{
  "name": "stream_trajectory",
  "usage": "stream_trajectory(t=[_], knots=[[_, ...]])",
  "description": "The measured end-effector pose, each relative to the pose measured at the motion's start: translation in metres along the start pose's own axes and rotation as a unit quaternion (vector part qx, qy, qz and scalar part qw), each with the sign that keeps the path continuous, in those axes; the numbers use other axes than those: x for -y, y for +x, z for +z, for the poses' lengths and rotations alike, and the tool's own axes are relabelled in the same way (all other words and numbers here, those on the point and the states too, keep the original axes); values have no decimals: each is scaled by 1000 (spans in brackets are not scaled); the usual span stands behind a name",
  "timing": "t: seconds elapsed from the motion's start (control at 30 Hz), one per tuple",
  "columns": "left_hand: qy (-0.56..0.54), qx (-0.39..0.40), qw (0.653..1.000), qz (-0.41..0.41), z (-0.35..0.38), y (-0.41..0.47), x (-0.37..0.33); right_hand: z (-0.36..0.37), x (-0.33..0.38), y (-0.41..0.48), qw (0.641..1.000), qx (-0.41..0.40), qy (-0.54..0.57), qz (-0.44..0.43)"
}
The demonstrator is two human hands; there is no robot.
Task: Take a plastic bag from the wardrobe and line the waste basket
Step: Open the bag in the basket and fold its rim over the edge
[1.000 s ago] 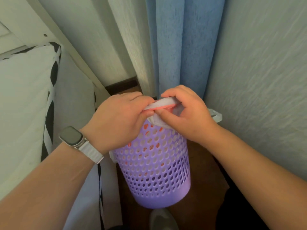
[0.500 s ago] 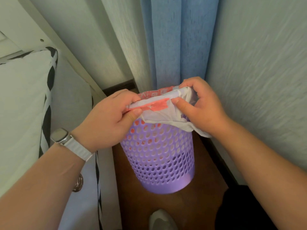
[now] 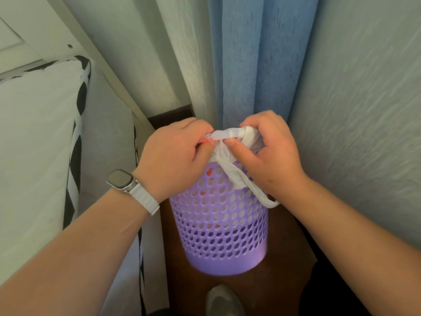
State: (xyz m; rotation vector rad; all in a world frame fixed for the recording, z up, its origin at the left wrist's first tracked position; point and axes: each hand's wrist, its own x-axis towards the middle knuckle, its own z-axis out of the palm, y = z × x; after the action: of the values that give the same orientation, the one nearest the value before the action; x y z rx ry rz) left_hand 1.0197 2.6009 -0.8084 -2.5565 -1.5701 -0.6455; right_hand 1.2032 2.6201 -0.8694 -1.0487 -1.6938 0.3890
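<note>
A purple perforated waste basket [image 3: 218, 231] stands upright on the dark wooden floor. A white plastic bag [image 3: 230, 169] with red print sits in its top, and one handle loop hangs over the right side. My left hand [image 3: 175, 156] and my right hand [image 3: 268, 149] meet just above the basket's rim. Both pinch a rolled white strip of the bag between them. The basket's opening is hidden behind my hands.
A white mattress with a black-and-white edge band [image 3: 77, 124] lies close on the left. A blue curtain [image 3: 255, 65] hangs behind the basket. A textured wall [image 3: 364, 110] closes the right side. A shoe tip [image 3: 223, 299] shows at the bottom.
The bag's mouth was spread wide between my hands half a second ago. Now my hands have come together and the bag's edge is bunched into a tight roll.
</note>
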Motion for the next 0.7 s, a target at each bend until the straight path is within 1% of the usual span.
stream_trajectory(t=[0.13, 0.2, 0.33, 0.43, 0.57, 0.6, 0.67, 0.7], knots=[[25, -51, 998, -11, -3, 0, 1, -1, -2, -1, 997, -53, 3, -62], [27, -74, 997, -26, -4, -1, -1, -2, 0, -1, 994, -73, 18, -75], [6, -94, 994, -49, -5, -1, -1, -5, 3, 1, 993, -75, 36, -78], [-7, -104, 993, -48, -5, -1, -2, -4, 4, 0, 994, -69, 29, -79], [-34, -110, 992, -44, -6, -2, -2, -6, 10, 3, 995, -74, 42, -58], [-39, -110, 992, -42, -6, -2, -2, -6, 13, 3, 995, -76, 61, -37], [-46, -110, 992, -39, -6, -2, -3, -9, 19, 6, 991, -78, 99, 37], [-50, -110, 992, -41, -6, -2, -4, -10, 20, 6, 990, -73, 99, 66]])
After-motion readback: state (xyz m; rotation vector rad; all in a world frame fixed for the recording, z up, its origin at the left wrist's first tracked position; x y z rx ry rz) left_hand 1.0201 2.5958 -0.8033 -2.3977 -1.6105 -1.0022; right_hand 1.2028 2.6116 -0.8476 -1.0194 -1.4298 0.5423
